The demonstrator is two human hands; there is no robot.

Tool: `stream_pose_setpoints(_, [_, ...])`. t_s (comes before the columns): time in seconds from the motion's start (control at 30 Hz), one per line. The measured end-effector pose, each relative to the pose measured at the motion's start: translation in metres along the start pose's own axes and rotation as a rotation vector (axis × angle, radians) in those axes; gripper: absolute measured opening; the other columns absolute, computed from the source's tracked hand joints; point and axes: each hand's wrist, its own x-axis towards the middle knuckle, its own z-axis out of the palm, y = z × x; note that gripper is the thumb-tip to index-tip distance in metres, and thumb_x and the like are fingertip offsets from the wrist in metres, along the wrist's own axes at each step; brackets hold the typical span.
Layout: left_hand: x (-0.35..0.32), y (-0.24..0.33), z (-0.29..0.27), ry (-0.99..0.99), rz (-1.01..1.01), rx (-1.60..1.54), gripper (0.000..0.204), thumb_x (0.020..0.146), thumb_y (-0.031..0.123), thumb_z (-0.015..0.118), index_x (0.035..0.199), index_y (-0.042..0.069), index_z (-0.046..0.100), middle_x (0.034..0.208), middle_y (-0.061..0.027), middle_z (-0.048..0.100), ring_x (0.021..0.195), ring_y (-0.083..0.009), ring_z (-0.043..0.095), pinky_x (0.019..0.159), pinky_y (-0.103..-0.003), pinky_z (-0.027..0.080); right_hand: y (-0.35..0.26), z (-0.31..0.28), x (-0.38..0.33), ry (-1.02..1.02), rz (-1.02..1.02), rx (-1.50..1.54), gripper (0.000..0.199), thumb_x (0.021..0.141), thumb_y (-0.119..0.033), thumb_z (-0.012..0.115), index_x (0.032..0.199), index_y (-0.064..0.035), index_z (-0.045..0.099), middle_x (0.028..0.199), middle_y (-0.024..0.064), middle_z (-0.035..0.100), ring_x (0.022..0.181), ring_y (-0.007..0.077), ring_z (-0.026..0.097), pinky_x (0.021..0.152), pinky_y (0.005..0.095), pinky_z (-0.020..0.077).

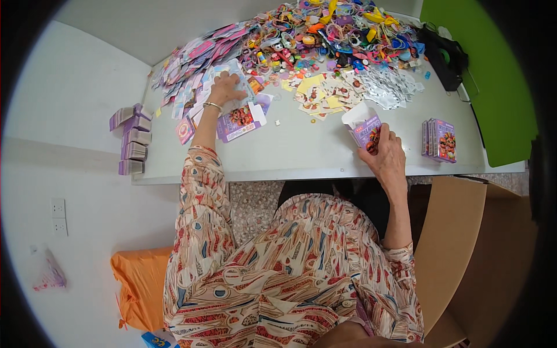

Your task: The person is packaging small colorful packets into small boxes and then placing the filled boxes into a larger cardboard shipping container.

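cardboard carton (449,232), orange bag (142,284), wall sockets (57,216)

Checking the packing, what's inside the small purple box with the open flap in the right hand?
The small purple box stands flap-up in the right hand. Only its white flap shows; its inside is hidden.

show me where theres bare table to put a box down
The table is bare along its near edge, between the flat purple carton by the left hand and the open box in the right hand. A smaller bare patch lies between that box and the stack of closed boxes. The far half is crowded with toys and cards.
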Motion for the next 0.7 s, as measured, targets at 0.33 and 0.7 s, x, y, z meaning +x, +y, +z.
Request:
stream_pose_setpoints(0.33, [-0.009,0.095,-0.060,0.506,0.223,-1.000,0.011,0.084,0.011,0.070,0.079,0.004,0.064,0.067,0.0030,0.058,0.061,-0.0049,0.050,0.055,-0.022,0.041,-0.007,0.007,0.005,0.027,0.010,-0.048,0.063,0.068,-0.024,0.077,0.113,0.0028,0.043,0.095,0.0218,0.059,0.090,0.0394,0.057,0.074,0.0452,0.0514])
stream_pose_setpoints(0.7, [-0.093,0.252,-0.033,0.307,0.324,-1.173,0.010,0.088,0.007,0.067,0.084,0.001,0.059,0.075,0.0051,0.056,0.066,-0.0005,0.049,0.057,-0.017,0.039,-0.004,0.002,-0.006,0.034,-0.011,-0.102,0.071,0.065,-0.024,0.081,0.116,0.0041,0.042,0.094,0.0199,0.057,0.086,0.0369,0.057,0.072,0.0430,0.0523])
